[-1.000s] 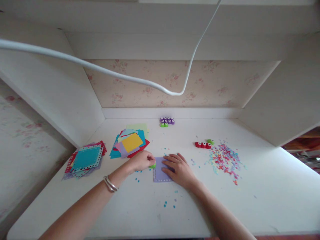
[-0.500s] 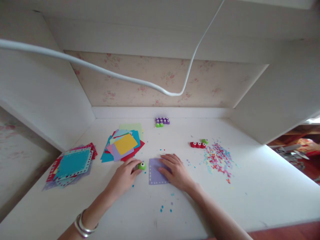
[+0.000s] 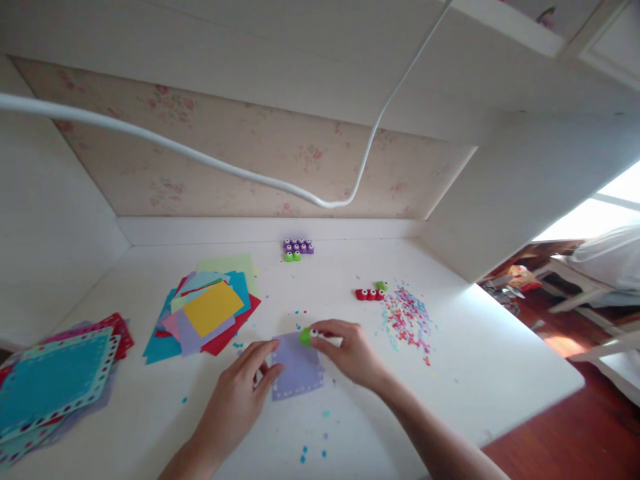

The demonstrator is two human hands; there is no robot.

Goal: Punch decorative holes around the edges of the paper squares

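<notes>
A square of light purple paper (image 3: 297, 365) lies before me, with small punched holes along its left and bottom edges. My left hand (image 3: 245, 383) is at its left edge, the thumb and fingertips holding the paper there. Between the thumb and fingers of my right hand (image 3: 353, 350) is a green craft punch (image 3: 306, 337), at the paper's top edge toward the right corner. The fingers partly hide the punch, so I cannot tell how far the paper goes into it.
Coloured paper sheets (image 3: 213, 310) lie left of centre; punched sheets (image 3: 60, 380) are stacked at the far left. Purple and green punches (image 3: 299, 248) stand at the back. Red punches (image 3: 370, 295) and another green punch (image 3: 382, 285) sit beside scattered confetti (image 3: 407, 317). A white cable (image 3: 225, 163) hangs across the view.
The green punch has passed from my left hand to my right. My left hand has moved onto the paper's left edge, and my right hand has come off its surface. The view has turned right.
</notes>
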